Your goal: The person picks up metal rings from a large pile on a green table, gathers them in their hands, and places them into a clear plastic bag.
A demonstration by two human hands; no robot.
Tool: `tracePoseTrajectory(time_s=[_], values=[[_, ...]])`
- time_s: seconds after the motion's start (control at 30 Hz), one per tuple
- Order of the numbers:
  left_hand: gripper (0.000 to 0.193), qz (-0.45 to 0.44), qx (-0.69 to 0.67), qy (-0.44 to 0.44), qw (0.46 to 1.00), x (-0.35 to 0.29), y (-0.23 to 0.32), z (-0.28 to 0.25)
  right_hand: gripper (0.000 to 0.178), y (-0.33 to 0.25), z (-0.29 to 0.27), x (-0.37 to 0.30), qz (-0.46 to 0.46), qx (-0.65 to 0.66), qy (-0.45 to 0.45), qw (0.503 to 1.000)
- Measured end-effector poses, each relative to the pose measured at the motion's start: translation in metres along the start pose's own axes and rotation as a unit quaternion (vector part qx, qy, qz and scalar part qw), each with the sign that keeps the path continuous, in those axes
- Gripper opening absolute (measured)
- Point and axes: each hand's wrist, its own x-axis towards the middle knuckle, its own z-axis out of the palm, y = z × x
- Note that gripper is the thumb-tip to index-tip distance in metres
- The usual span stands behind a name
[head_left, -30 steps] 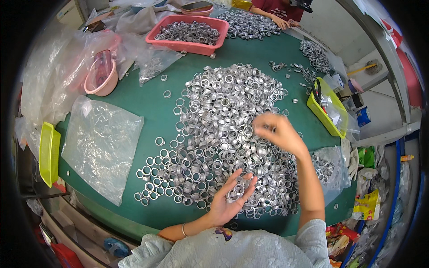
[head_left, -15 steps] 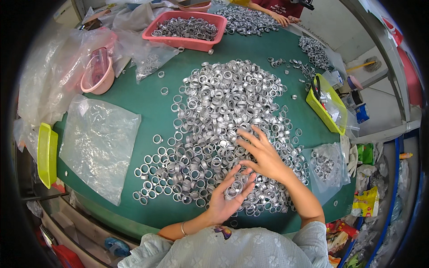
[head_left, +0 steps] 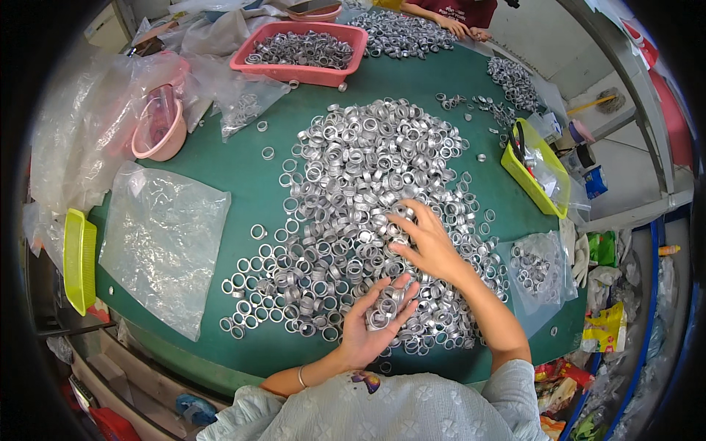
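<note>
A large heap of silver metal rings [head_left: 382, 151] covers the middle of the green table. My left hand [head_left: 360, 338] is cupped, palm up, at the heap's near edge. Several metal rings [head_left: 384, 312] lie in it, with the fingers curled round them. Just above and to the right, my right hand [head_left: 434, 253] reaches over the heap, palm down. Its fingers and thumb are bent and apart, with the tips at the rings. I see no ring plainly gripped there.
A red basin [head_left: 298, 72] of rings stands at the back, near another person's hands [head_left: 467, 31]. At left lie a flat clear plastic bag [head_left: 165, 246], a pink bowl [head_left: 165, 143] and a green basket [head_left: 79, 261]. Another green basket [head_left: 537, 173] and a bag of rings [head_left: 540, 272] sit at right.
My right hand has moved slightly left and down onto the rings, its fingers more bent. My left hand stays cupped round its rings in nearly the same place.
</note>
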Motion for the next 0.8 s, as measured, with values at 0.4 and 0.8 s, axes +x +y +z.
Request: tracePoseTrajectory(time_s=[0.4, 0.8], values=[[0.026, 0.005, -0.006, 0.014, 1.0, 0.002, -0.003, -0.004, 0.016, 0.013, -0.033, -0.026, 0.069, 0.229, 0.004, 0.971], [0.034, 0.01, -0.004, -0.004, 1.0, 0.003, -0.003, 0.002, 0.019, 0.032, 0.005, 0.03, 0.155, 0.044, 0.161, 0.974]])
